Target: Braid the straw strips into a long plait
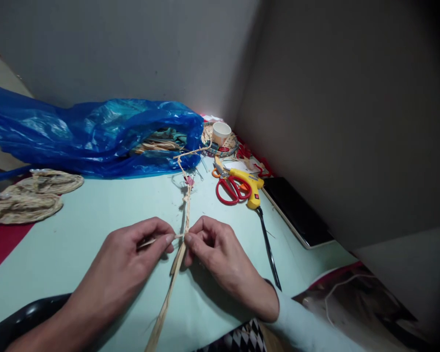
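Note:
A pale strip of dried plant fibre (165, 308) runs up the middle of the table, loose and flat near me. Farther off it becomes a twisted cord (187, 208), which passes a small pink clip (189, 182). My left hand (132, 254) pinches a thin side strand between thumb and forefinger, left of the cord. Its tail shows behind the thumb. Close beside it, my right hand (216, 249) pinches the cord where the strand meets it. Its fingertips partly hide that spot.
A blue plastic bag (95, 137) with dried strips inside lies at the back left. Woven soles (33, 205) are at the left. Red-handled scissors (232, 189), a yellow glue gun (254, 188) and a dark tablet (297, 210) lie right. A cup (221, 133) stands in a woven basket (232, 148).

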A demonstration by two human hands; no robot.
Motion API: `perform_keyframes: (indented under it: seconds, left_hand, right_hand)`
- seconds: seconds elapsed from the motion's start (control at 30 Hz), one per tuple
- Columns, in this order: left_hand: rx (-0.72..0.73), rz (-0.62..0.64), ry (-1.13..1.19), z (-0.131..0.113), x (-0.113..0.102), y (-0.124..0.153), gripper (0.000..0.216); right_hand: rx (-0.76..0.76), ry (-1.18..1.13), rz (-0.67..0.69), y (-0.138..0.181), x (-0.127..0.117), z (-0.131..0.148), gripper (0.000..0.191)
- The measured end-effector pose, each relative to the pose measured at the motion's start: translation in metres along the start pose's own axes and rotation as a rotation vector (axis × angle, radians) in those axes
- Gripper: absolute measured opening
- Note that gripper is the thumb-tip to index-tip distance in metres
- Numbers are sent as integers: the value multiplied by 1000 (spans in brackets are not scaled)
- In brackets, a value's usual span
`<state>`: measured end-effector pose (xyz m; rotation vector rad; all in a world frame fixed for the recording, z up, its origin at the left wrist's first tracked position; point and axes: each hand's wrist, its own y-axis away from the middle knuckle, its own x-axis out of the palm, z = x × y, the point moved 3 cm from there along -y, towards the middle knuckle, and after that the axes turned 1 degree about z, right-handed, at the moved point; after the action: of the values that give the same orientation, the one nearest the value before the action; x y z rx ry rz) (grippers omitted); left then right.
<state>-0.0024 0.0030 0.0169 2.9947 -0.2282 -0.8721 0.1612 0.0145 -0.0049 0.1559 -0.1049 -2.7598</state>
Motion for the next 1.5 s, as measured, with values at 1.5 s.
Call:
perform_keyframes:
  seconds: [1.5]
  left_hand:
    - [-290,179,555,14,35,-8,31]
  right_hand:
    - [-40,317,-17,22,-8,-1,29]
